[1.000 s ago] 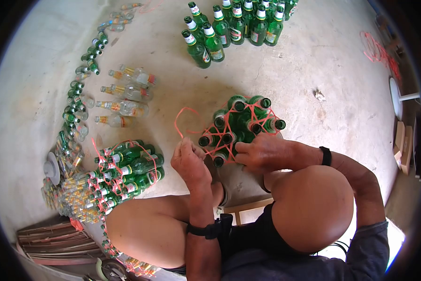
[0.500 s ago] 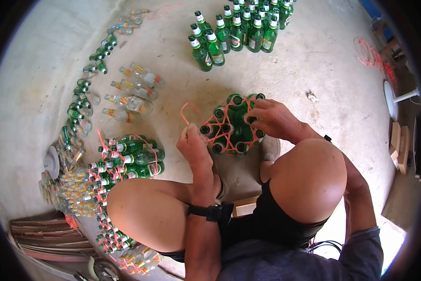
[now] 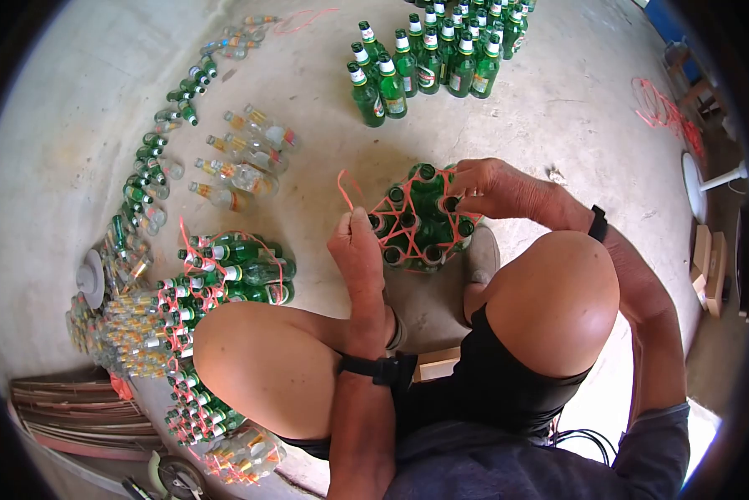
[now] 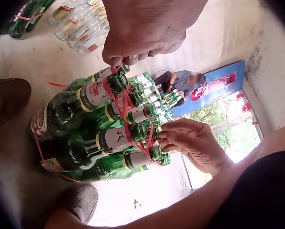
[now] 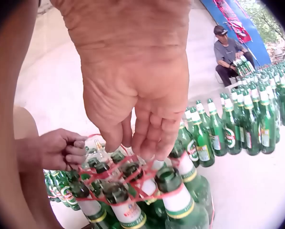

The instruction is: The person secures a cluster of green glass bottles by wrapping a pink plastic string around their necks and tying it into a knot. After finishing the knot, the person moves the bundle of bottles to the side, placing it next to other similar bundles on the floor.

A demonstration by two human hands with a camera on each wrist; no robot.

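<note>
The left hand (image 3: 358, 248) has its grip closed on red twine (image 3: 343, 192) beside the bottle bundle (image 3: 427, 198), upright on the floor (image 3: 558, 108); the right hand (image 3: 501, 190) touches the bundle's opposite side, grip unclear.

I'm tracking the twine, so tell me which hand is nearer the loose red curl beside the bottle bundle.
Left. The left hand pinches the lower end of the red curl; the right hand is across the bottle bundle from it.
</note>
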